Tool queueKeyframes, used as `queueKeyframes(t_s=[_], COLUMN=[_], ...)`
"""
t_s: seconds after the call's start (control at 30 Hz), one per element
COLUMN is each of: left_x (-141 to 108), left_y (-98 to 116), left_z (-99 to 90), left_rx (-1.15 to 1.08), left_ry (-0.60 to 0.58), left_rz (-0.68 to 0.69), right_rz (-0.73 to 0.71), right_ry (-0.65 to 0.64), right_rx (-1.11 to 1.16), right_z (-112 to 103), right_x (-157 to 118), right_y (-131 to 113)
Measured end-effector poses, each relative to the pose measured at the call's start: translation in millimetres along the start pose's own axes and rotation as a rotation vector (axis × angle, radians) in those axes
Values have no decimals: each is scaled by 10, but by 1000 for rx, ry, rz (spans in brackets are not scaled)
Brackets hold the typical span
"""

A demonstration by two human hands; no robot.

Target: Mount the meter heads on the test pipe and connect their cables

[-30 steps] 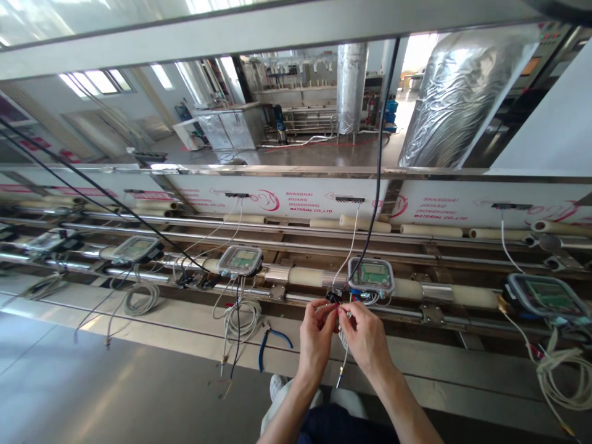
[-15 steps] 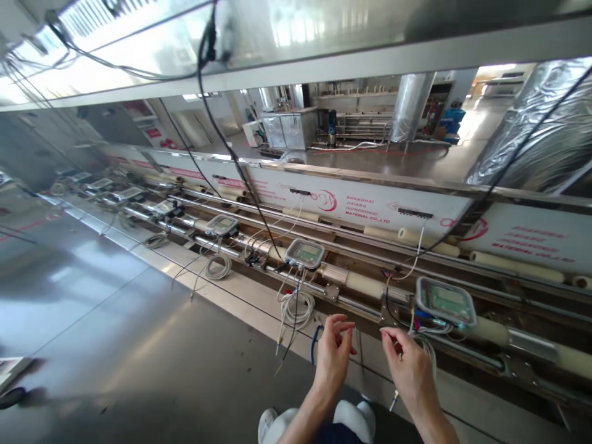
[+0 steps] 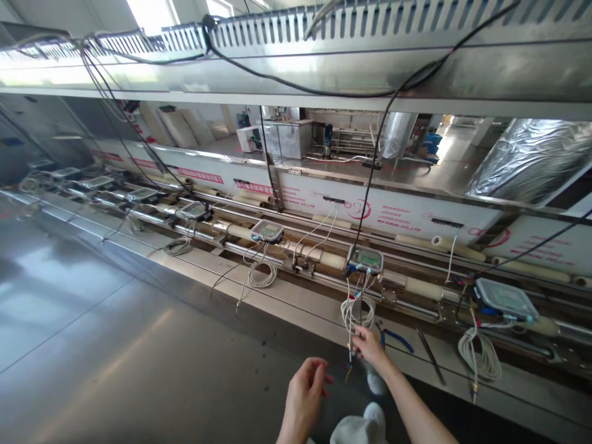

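A long steel test line with meters set along pipes

Along the pipe run, further meters [image 3: 267,231] [image 3: 506,298] [image 3: 196,211] sit apart from one another, each with a coil of white cable [image 3: 261,275] [image 3: 481,353] lying below it on the table [image 3: 139,333]. Blue-handled pliers [image 3: 393,337] rest on the table's steel ledge. A white panel with red lettering [image 3: 388,213] backs the line, a slotted cable tray [image 3: 351,21] runs overhead with black cables [image 3: 277,77] hanging down, and a foil-wrapped duct [image 3: 522,160] stands behind at the right
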State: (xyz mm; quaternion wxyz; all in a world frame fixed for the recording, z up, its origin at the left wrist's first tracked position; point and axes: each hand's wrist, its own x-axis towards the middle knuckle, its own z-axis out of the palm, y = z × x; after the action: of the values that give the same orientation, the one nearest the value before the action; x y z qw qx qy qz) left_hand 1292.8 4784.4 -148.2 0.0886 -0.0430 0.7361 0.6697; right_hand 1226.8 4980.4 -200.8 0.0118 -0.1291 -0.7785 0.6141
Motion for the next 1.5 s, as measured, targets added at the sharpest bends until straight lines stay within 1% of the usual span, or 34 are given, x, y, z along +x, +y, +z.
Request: queueKeyframes(t_s=[0.07,0.13,0.17,0.2,0.27,0.33,0.37,0.4,0.47,0.53,0.6,0.63,0.67,0.7,0.77,0.8,0.87,0.97,1.07,1.13,1.2,1.27,1.3,1.37,1.5], left_x=[-32,-44,-38,-22,48,164,237,315,477,627,754,808,858,904,988,1027,1094,1168,1220,1253,1288,1328,1349,1394,1497], left_y=[-161,-278,-305,-303,-207,-13,102,217,413,541,607,627,646,664,710,736,792,864,912,939,975,1026,1058,1126,1217], left_z=[-58,-22,15,55,121,151,153,152,150,164,198,221,247,275,339,375,450,566,661,696,703,682,664,621,540], left_rx=[34,28,4,-39,-173,-322,-372,-392,-339,-227,-125,-82,-43,-6,53,70,104,179,246,283,310,271,218,79,-186], left_ry=[-128,-245,-265,-259,-199,-121,-104,-100,-128,-190,-236,-253,-263,-268,-274,-280,-295,-302,-262,-264,-303,-331,-341,-390,-611], left_rz=[-65,-144,-179,-205,-215,-174,-136,-92,-2,62,105,130,159,194,259,283,322,358,349,338,321,278,248,194,104], right_rz=[59,93,110,130,173,204,207,208,212,181,68,-1,-62,-104,-125,-123,-118,-137,-203,-238,-231,-187,-156,-95,1], right_ry=[6,18,22,22,19,22,22,15,-16,-7,74,106,112,81,-52,-112,-175,-180,-167,-119,-50,-26,-54,-153,-318], right_rx=[72,154,220,301,478,597,607,596,501,285,40,-39,-68,-50,64,125,194,157,44,-21,-37,9,57,187,445], right_z=[101,137,142,143,147,152,151,146,111,41,-51,-98,-140,-177,-228,-246,-274,-328,-400,-448,-489,-516,-524,-524,-486], right_x=[-30,-79,-105,-129,-167,-189,-195,-197,-191,-173,-141,-121,-96,-67,11,60,168,308,370,379,381,382,382,378,347], right_y=[-30,-111,-169,-233,-364,-464,-496,-518,-547,-602,-721,-805,-897,-991,-1150,-1203,-1248,-1231,-1228,-1241,-1248,-1244,-1242,-1248,-1326])
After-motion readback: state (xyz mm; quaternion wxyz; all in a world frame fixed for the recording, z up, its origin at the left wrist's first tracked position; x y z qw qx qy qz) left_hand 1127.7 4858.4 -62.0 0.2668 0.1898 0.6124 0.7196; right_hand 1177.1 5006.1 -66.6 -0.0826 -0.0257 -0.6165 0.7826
